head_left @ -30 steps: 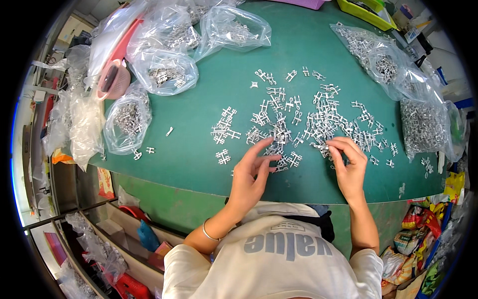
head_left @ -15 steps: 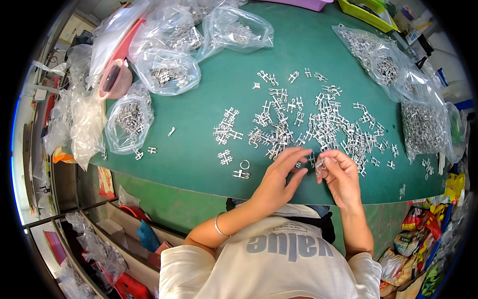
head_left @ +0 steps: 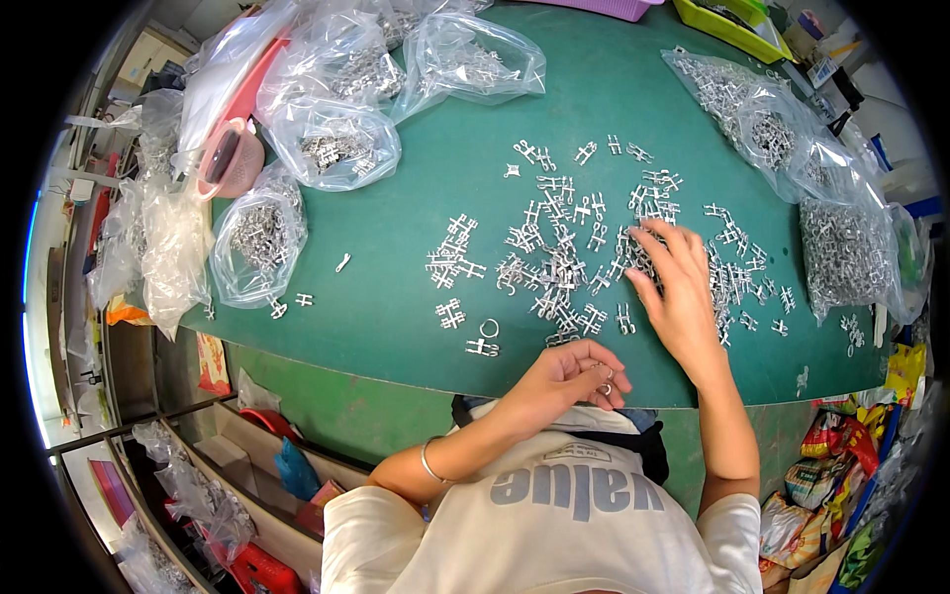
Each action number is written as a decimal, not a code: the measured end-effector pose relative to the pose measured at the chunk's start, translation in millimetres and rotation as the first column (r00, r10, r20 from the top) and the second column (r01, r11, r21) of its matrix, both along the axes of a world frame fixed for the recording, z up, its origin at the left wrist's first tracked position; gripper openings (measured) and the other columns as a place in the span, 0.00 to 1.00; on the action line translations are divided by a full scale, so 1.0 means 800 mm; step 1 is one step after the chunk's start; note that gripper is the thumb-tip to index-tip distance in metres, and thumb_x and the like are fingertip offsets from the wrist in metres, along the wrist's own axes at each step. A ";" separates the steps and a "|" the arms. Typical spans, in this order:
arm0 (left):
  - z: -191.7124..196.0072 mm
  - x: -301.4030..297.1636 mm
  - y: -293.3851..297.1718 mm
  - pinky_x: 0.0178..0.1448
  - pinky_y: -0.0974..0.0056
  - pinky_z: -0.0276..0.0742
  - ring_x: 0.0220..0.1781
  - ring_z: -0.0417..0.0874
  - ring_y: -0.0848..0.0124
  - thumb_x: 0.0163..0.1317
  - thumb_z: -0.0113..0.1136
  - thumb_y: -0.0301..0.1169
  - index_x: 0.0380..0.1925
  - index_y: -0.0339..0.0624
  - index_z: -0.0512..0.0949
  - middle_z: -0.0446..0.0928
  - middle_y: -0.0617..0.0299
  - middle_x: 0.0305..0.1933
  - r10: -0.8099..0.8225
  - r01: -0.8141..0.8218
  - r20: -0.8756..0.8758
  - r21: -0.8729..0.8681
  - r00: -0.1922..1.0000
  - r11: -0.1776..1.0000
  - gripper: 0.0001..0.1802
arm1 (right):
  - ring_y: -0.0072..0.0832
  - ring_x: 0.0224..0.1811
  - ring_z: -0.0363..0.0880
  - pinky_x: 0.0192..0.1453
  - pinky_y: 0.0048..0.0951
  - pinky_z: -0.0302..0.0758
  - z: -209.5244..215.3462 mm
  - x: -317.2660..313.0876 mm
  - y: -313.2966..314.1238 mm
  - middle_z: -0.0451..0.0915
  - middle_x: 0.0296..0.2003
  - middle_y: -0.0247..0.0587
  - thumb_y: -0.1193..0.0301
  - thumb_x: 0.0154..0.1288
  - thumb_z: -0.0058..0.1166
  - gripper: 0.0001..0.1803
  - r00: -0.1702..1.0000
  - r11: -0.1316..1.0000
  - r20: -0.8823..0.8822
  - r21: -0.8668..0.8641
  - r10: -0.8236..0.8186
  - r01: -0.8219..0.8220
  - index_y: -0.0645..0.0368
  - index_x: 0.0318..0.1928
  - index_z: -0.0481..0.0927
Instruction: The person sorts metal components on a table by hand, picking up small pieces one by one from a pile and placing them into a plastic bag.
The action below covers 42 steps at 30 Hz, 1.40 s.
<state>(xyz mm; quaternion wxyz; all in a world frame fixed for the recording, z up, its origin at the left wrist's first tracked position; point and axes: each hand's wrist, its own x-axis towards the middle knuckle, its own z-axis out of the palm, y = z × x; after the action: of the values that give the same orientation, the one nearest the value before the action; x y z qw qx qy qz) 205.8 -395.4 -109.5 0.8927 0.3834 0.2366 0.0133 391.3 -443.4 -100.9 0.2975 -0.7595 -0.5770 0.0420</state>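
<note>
My left hand (head_left: 574, 376) is closed near the table's front edge, its fingers curled around a small silver metal piece (head_left: 606, 388). Only a round end of that piece shows. Over the right part of a loose pile of small silver metal fittings (head_left: 559, 262), my right hand (head_left: 678, 287) reaches with fingers spread and thumb apart. Its fingertips are at the pieces, and I see nothing held in it. One fitting (head_left: 624, 318) lies alone between the two hands. A thin metal ring (head_left: 489, 328) rests just above another fitting (head_left: 483, 347), left of my left hand.
Clear plastic bags of metal parts (head_left: 346, 144) stand at the left and far left of the green table (head_left: 396, 247), beside a pink basket (head_left: 230, 163). More filled bags (head_left: 846, 252) line the right side. A yellow-green tray (head_left: 732, 25) sits at the far right.
My hands have moved apart. The right one has gone up from the front to the pile and spread its fingers; the left has drawn back toward me and curled around the small metal piece.
</note>
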 end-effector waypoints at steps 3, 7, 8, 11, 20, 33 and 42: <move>-0.003 -0.001 0.002 0.40 0.69 0.75 0.32 0.77 0.74 0.64 0.46 0.23 0.43 0.35 0.72 0.76 0.59 0.33 0.016 -0.016 0.016 -0.006 1.000 1.000 0.08 | 0.44 0.59 0.61 0.62 0.44 0.58 -0.005 -0.006 0.014 0.66 0.56 0.44 0.71 0.52 0.59 0.24 0.988 0.992 0.126 -0.108 0.084 -0.070 0.60 0.52 0.72; -0.005 -0.013 0.005 0.41 0.69 0.74 0.34 0.77 0.73 0.61 0.44 0.18 0.45 0.35 0.71 0.75 0.58 0.36 0.075 -0.076 0.068 0.025 0.995 0.997 0.13 | 0.42 0.58 0.63 0.64 0.43 0.56 -0.001 -0.005 -0.008 0.70 0.51 0.41 0.72 0.50 0.60 0.18 0.971 0.966 0.108 -0.168 0.215 -0.195 0.59 0.45 0.76; -0.007 -0.016 0.005 0.41 0.69 0.73 0.35 0.76 0.73 0.60 0.44 0.17 0.46 0.35 0.71 0.75 0.58 0.37 0.109 -0.114 0.103 0.041 0.989 0.993 0.14 | 0.41 0.57 0.64 0.63 0.42 0.56 -0.002 0.002 -0.017 0.71 0.49 0.41 0.73 0.49 0.61 0.17 0.963 0.963 0.139 -0.179 0.229 -0.203 0.59 0.42 0.77; -0.012 -0.024 0.005 0.43 0.71 0.71 0.37 0.75 0.74 0.58 0.43 0.15 0.48 0.35 0.70 0.73 0.59 0.40 0.227 -0.246 0.124 0.169 0.966 0.954 0.17 | 0.37 0.54 0.68 0.61 0.41 0.59 0.011 0.002 -0.019 0.72 0.42 0.38 0.75 0.46 0.61 0.11 0.973 0.969 0.111 -0.169 0.200 -0.180 0.59 0.33 0.78; -0.007 -0.029 0.005 0.37 0.73 0.68 0.31 0.69 0.78 0.60 0.40 0.16 0.47 0.36 0.72 0.71 0.64 0.36 0.038 -0.042 0.039 0.098 0.999 0.994 0.17 | 0.41 0.60 0.63 0.59 0.41 0.62 0.002 -0.024 0.052 0.69 0.55 0.40 0.74 0.52 0.58 0.28 0.898 0.893 0.038 -0.132 0.439 -0.431 0.57 0.56 0.70; -0.008 -0.053 0.018 0.38 0.73 0.66 0.31 0.67 0.78 0.52 0.34 0.13 0.46 0.35 0.73 0.71 0.61 0.37 0.061 -0.078 0.060 0.347 0.996 0.935 0.23 | 0.35 0.39 0.72 0.44 0.33 0.68 0.018 0.014 -0.002 0.76 0.31 0.39 0.79 0.50 0.58 0.08 0.956 0.955 0.022 -0.036 0.294 -0.293 0.62 0.34 0.79; 0.002 -0.040 0.066 0.28 0.65 0.67 0.22 0.71 0.67 0.56 0.47 0.18 0.47 0.39 0.72 0.68 0.57 0.36 0.339 -0.030 -0.053 0.971 0.939 0.236 0.18 | 0.39 0.45 0.71 0.50 0.38 0.66 0.021 -0.031 0.030 0.75 0.41 0.42 0.75 0.49 0.61 0.15 0.948 0.948 0.027 -0.040 0.318 -0.317 0.61 0.41 0.78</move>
<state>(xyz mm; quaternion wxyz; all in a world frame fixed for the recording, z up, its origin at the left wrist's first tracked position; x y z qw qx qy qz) 173.9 -342.7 -108.1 0.4284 0.8124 0.3347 0.2111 366.2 -419.4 -84.3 0.2638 -0.6624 -0.6958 0.0869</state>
